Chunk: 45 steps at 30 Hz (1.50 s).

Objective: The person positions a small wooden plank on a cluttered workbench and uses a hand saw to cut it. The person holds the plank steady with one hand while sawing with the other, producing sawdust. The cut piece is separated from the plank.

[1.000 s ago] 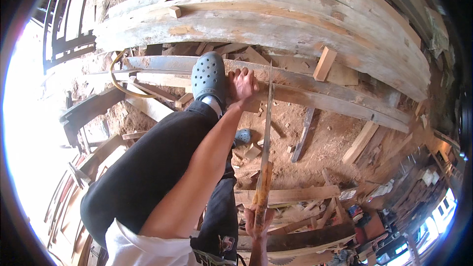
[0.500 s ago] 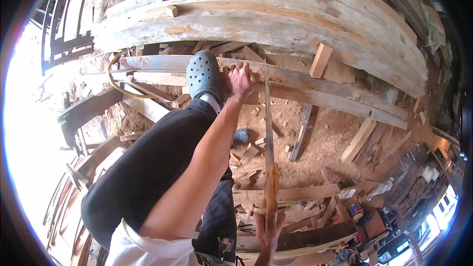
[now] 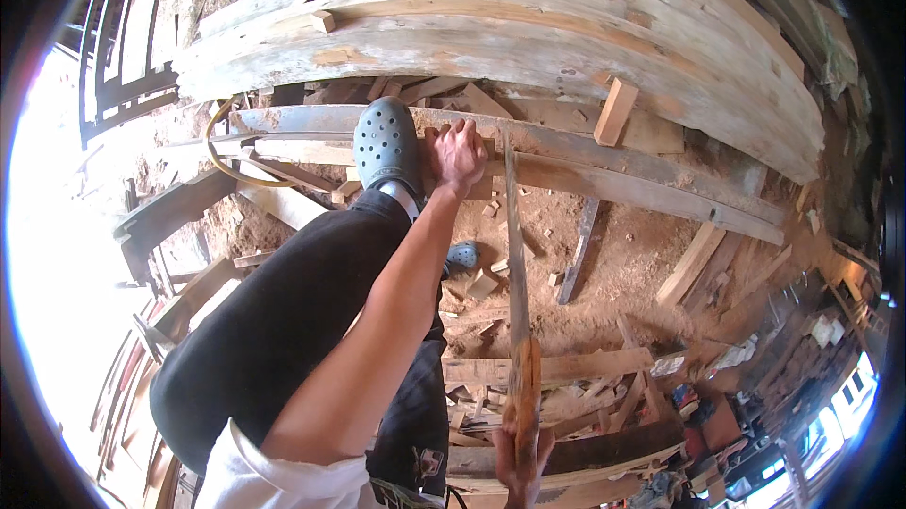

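My left hand [image 3: 457, 158] is closed around a short wooden block [image 3: 483, 186] on the narrow beam, right beside my clog. In my right hand [image 3: 521, 464], near the lower edge, is the wooden handle [image 3: 525, 382] of a handsaw. Its long, thin saw blade [image 3: 516, 254] runs away from me, and the far end reaches the beam just right of my left hand. The blue-grey clog [image 3: 386, 143] on my raised foot stands on the beam [image 3: 613, 169]. Whether the teeth are inside a cut cannot be made out.
Wide pale timbers [image 3: 528, 33] lie across the far side. A small wood block [image 3: 615, 113] leans by the beam on the right. Sawdust and offcuts cover the ground [image 3: 623, 254], where my other clog [image 3: 461, 255] stands. A yellow hoop [image 3: 219, 146] lies left of my foot.
The saw has come back toward me, with my right hand lower in view. My left hand and the foot on the beam stay in place.
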### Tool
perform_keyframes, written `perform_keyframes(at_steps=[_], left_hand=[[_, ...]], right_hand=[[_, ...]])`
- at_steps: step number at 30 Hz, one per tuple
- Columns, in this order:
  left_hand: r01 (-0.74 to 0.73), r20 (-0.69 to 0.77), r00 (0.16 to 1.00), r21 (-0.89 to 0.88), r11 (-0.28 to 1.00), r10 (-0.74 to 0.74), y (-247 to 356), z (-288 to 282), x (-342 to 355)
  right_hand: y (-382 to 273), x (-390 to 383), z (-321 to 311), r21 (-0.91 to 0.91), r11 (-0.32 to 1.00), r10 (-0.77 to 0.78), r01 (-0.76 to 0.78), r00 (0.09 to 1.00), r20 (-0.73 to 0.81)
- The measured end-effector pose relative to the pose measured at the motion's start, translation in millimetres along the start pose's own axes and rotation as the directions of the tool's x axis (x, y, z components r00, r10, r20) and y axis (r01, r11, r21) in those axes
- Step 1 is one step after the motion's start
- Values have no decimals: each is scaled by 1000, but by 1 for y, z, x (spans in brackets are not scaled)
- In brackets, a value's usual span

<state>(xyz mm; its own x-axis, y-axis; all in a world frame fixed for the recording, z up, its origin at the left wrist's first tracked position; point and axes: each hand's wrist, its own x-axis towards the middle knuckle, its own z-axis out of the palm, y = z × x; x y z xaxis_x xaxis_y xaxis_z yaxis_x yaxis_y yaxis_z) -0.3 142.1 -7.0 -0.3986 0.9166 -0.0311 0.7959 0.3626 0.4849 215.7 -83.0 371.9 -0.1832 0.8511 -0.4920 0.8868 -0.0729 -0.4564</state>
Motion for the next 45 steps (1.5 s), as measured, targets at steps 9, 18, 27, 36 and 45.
perform_keyframes(at_steps=[9,18,27,36,45], left_hand=[[52,76,996,-138,989,-42,-1,0,7],[40,100,994,19,999,-41,3,-9,4],[-27,-61,998,-66,997,23,1,-1,1],[28,49,998,-26,999,-27,7,-12,4],[44,-4,999,-129,991,-45,1,0,5]], right_hand=[[7,58,45,214,954,200,-212,977,78],[6,-45,-28,572,755,200,-322,943,267],[21,94,65,-25,987,-157,159,984,86],[-15,-6,-16,355,855,264,-378,906,329],[35,97,78,385,878,166,-284,936,312]])
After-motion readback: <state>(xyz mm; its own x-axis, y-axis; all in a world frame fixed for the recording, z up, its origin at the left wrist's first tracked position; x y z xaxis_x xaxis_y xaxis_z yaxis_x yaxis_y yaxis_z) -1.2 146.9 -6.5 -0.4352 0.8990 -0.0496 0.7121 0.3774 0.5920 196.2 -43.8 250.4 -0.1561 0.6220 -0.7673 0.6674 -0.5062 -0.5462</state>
